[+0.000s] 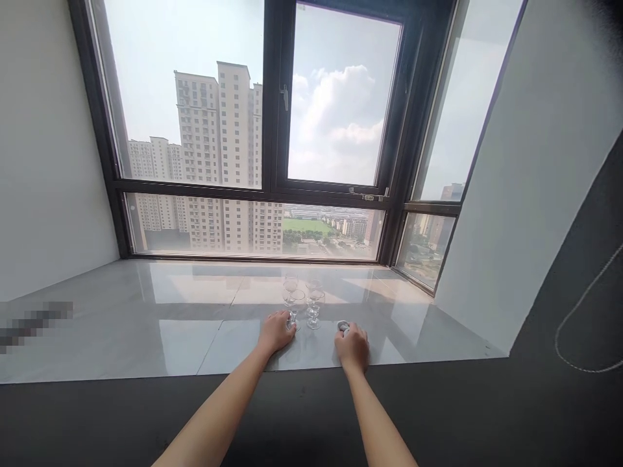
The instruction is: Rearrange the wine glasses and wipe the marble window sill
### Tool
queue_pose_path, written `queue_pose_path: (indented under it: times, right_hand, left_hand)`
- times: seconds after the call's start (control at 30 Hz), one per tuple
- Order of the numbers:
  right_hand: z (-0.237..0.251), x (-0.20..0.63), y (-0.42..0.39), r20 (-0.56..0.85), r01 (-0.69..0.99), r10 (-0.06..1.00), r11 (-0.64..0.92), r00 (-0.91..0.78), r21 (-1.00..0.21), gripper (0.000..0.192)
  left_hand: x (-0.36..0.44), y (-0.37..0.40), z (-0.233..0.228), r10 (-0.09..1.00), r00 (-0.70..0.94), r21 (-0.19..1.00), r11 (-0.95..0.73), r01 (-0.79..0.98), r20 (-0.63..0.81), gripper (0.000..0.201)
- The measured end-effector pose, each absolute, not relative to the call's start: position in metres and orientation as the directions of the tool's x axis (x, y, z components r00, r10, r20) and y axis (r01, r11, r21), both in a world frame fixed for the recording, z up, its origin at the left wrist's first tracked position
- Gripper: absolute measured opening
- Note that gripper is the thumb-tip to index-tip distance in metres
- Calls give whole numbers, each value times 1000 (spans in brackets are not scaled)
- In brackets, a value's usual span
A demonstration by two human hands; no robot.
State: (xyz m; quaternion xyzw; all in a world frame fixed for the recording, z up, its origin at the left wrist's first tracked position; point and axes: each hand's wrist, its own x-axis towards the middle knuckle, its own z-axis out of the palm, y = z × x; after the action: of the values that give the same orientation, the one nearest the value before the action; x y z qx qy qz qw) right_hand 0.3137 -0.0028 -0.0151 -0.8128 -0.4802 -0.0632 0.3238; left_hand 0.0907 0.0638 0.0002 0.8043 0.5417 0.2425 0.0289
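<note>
Four clear stemmed glasses (302, 299), seemingly empty, stand clustered on the glossy grey tiled sill (146, 311) below the window (272, 130), the left hand (275, 332) curled round the foot of the nearest glass while the right hand (352, 347) is closed over a small round grey object (343, 325) just beside them.

A room in a high-rise flat is shown, seemingly unfurnished. A wide bay window (272, 130) with dark metal frames is set above a deep, glossy marble-look sill (146, 311). Tall residential tower blocks (219, 149) and a distant green field (306, 225) are seen far below. Plain white walls (43, 162) are seen either side.
</note>
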Motion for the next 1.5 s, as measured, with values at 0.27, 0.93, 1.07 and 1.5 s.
queue_pose_path:
  times: [0.27,0.93,1.07,1.5]
  right_hand:
    - [-21,317,-1,446,826,722,-318,529,-465,18]
    - [-12,314,-8,377,812,768,-303,518,-499,24]
    - [-9,314,-9,341,830,807,-298,483,-471,23]
    - [3,311,-13,248,871,876,-300,413,-390,23]
  left_hand:
    - [92,68,-4,903,290,283,-381,880,316,26]
    - [90,67,4,919,304,323,-376,868,251,30]
    - [91,66,5,921,301,315,-371,874,249,30]
    - [92,64,8,923,303,311,-367,877,236,33]
